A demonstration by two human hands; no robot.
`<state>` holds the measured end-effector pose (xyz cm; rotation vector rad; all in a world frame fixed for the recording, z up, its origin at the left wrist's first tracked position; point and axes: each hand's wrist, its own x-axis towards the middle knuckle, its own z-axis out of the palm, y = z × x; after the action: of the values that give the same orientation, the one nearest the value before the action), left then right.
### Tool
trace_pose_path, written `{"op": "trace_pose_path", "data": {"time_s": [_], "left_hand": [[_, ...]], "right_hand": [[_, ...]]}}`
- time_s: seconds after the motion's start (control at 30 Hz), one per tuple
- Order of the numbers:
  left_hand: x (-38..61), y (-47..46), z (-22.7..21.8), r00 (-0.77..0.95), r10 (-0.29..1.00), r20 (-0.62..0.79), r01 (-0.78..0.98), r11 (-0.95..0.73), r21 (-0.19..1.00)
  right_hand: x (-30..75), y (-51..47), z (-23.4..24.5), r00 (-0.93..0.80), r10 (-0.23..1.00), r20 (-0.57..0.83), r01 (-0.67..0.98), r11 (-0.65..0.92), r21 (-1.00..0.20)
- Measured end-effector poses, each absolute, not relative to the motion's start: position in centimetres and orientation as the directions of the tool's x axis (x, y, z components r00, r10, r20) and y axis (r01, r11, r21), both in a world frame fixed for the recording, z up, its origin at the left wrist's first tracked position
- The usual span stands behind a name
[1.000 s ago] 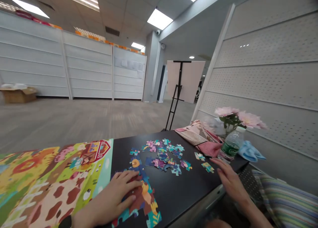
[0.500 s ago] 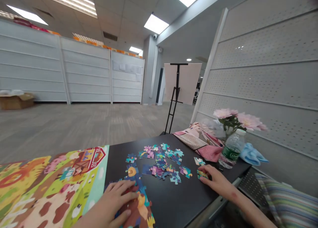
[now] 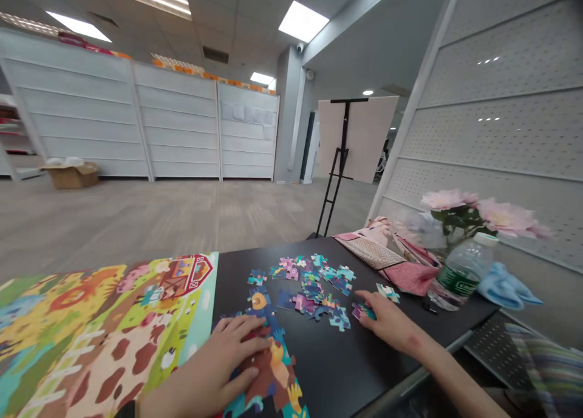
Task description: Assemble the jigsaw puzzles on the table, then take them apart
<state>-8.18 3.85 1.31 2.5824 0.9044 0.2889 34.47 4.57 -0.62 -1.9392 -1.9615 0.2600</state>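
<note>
My left hand (image 3: 223, 360) lies flat, fingers spread, on an assembled patch of jigsaw puzzle (image 3: 268, 375) at the near edge of a black table (image 3: 328, 363). My right hand (image 3: 387, 324) reaches across the table with its fingers resting on a loose puzzle piece (image 3: 362, 311). Just beyond it lies a scatter of several loose colourful pieces (image 3: 310, 281), and one separate piece (image 3: 388, 292) sits to the right.
A large farm-picture sheet (image 3: 100, 321) covers the table's left side. At the right stand a water bottle (image 3: 458, 272), pink flowers (image 3: 473, 214), a blue cloth (image 3: 505, 284) and a pink patterned bag (image 3: 392, 260). A black easel (image 3: 337, 163) stands on the floor behind.
My right hand has slid leftward from near the bottle to the pieces by the central scatter. The view has shifted a little. My left hand has stayed on the assembled patch.
</note>
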Motion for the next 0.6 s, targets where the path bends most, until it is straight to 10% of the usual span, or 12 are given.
{"op": "trace_pose_path", "data": {"time_s": [0.27,0.6], "left_hand": [[-6.6,2.2,3.8,0.872,0.486,0.066,0.398,-0.781,0.481],[-6.2,2.0,3.1,0.925,0.375,0.057,0.287,-0.790,0.542]], "right_hand": [[24.4,-0.5,0.1,-0.081,0.989,-0.123,0.338,-0.089,-0.937],[20.3,-3.4,-3.7,-0.012,0.968,0.250,0.741,0.176,-0.648]]}}
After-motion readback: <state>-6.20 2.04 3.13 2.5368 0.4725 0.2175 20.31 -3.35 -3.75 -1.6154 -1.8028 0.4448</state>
